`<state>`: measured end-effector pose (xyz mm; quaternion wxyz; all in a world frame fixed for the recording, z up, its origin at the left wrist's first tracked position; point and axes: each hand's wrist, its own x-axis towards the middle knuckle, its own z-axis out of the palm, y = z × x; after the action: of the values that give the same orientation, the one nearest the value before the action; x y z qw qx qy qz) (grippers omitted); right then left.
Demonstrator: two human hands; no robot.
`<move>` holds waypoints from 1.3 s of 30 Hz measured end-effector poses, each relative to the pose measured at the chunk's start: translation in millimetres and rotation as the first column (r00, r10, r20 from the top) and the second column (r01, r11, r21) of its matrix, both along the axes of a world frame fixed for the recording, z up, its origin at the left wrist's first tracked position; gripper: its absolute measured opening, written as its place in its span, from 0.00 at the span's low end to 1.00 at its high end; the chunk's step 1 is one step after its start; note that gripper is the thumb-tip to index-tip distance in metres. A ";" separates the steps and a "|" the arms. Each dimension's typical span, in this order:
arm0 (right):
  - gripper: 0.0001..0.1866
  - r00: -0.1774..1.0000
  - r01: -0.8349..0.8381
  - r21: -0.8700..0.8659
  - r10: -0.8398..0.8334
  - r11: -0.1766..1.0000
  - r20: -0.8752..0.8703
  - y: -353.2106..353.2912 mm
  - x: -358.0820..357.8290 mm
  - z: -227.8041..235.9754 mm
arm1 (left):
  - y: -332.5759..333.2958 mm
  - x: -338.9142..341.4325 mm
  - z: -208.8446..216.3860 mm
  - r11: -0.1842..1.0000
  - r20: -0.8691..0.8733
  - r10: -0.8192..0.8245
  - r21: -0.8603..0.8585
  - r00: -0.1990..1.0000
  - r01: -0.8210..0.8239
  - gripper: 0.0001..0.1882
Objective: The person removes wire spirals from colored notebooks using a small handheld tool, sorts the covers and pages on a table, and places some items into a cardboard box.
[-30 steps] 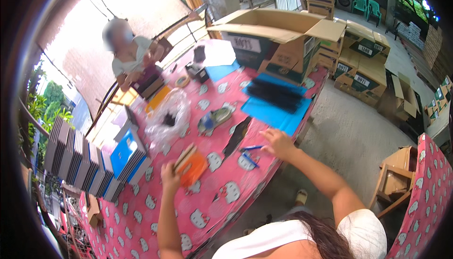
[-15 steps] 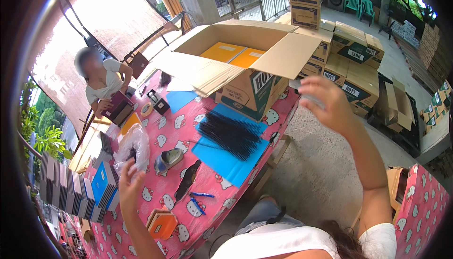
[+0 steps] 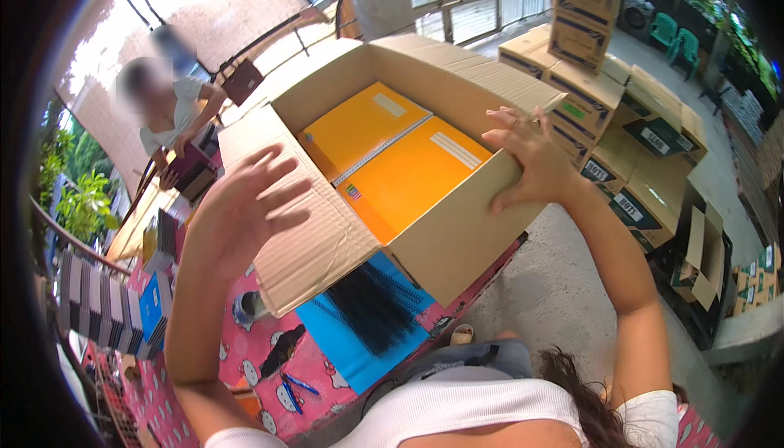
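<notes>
A large open cardboard carton stands on the table in front of me. Inside lie orange, flat book-like items, side by side with a dark binding strip between them. My left hand is open, its fingers spread over the left flap; whether it touches the cardboard I cannot tell. At the carton's right rim is my right hand, fingers apart and thumb to the outer side, holding nothing. Below the near corner of the carton, black spiral binding coils rest on a blue sheet.
A pink patterned cloth covers the table, with a blue-handled tool near the front. Stacked notebooks stand at the left. Across the table a person holds a dark maroon item. Stacked cartons fill the right side.
Both my hands have come up to the carton, the left from over the table to the left flap, the right in to the right rim. The carton appears closer, and my view has shifted.
</notes>
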<state>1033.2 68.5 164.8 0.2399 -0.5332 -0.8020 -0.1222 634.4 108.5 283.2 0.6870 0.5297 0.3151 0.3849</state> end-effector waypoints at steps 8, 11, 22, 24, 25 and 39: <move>0.15 0.890 -0.133 0.464 0.312 0.876 -0.333 57.0 42.6 -40.3 | 65.5 127.4 -42.2 0.805 -0.559 0.169 -0.397 0.812 -0.441 0.33; 0.18 0.859 -0.229 0.404 0.379 0.886 -0.343 60.2 41.5 -43.1 | 76.7 131.6 -94.3 0.494 -0.784 0.333 -0.328 0.524 -0.805 0.29; 0.19 0.839 -0.493 0.358 0.542 0.793 -0.044 70.4 81.7 -34.5 | 54.7 185.9 -112.1 0.918 -0.987 0.127 0.078 0.102 -0.389 0.33; 0.21 0.832 -0.520 0.326 0.554 0.790 -0.016 67.9 84.1 -31.6 | 43.2 184.5 -110.4 0.944 -0.929 0.320 0.298 -0.186 0.140 0.35; 0.21 0.828 -0.529 0.333 0.561 0.780 0.003 67.8 86.7 -28.9 | 40.9 186.4 -98.8 0.970 -0.973 0.227 0.222 -0.046 0.095 0.38; 0.27 0.886 -0.427 -0.840 -0.030 0.335 -0.463 167.2 2.1 62.8 | -66.2 116.7 -81.6 0.798 -0.859 0.507 0.501 0.078 0.336 0.15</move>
<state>1035.3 235.7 227.6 0.0678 -0.4809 -0.7218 0.4932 751.0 42.4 201.6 0.0540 0.8061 0.5880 0.0402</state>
